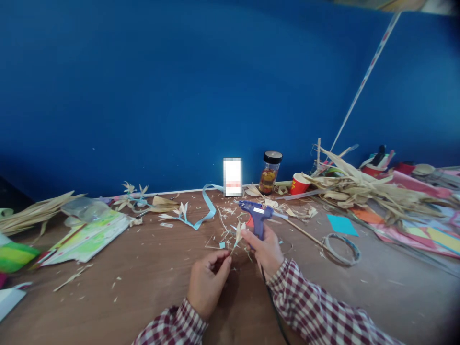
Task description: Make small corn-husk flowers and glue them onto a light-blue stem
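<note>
My left hand is closed in a pinch on the thin stem of a small corn husk flower, pale, with a bit of light blue low on it. My right hand is wrapped round the grip of a purple-blue hot glue gun with a red trigger, its nozzle pointing left. The right thumb and fingertips lie close to the petals; whether they touch them I cannot tell. A clear glue stick juts from the gun's back, and a dark cord hangs below the right hand.
Husk scraps lie across the brown table. Behind the hands are a light blue ribbon, a finished husk flower, a lidded jar and a red paper cup. Rightward lie a wire coil and piled husks.
</note>
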The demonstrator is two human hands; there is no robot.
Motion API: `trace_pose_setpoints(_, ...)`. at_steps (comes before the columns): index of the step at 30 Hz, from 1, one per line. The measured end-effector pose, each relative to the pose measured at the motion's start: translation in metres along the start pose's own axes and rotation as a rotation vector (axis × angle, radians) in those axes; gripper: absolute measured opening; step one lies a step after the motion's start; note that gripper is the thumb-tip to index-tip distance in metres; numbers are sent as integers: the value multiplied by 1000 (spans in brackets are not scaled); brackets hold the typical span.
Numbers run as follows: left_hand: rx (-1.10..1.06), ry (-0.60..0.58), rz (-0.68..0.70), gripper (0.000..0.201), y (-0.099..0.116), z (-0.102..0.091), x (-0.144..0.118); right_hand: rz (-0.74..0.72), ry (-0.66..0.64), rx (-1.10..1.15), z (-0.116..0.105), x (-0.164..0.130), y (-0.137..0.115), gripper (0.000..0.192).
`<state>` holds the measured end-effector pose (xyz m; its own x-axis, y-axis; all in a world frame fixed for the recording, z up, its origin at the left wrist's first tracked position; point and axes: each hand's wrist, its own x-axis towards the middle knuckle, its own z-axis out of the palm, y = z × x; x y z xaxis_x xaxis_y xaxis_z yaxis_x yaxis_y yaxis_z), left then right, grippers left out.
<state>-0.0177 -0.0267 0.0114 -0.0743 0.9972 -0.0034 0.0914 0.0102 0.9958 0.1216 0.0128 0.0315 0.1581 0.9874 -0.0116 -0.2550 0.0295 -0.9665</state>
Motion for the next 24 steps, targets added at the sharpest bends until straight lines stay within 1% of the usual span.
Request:
trace_pose_setpoints(2,-41,-16,-37,21,1,0,1,-5,-1,-4,0,0,0,30)
trace_pose_setpoints(6,-109,-24,-97,20,4,1,2,-7,7,-30,-1,0,1,31)
trace_pose_setpoints(9,-109,-20,-93,19,7,0,1,-21,-12,-55,-2,1,3,30)
trace_pose_setpoints(12,-112,9,-77,20,7,-3,1,-44,-18,-55,-4,2,2,29)
trace_pose_setpoints(15,-187,83,-124,23,8,-9,6,3,-16,-20,-8,1,-5,29)
trace_pose_setpoints(19,-354,195,-233,27,12,-17,14,80,-37,109,-14,-9,-17,31)
trace_pose_setpoints(21,-400,210,-258,26,14,-19,16,108,-79,164,-16,-16,-20,34)
trace_pose_setpoints(24,-420,197,-271,25,15,-19,16,169,-178,168,-18,-28,-22,37)
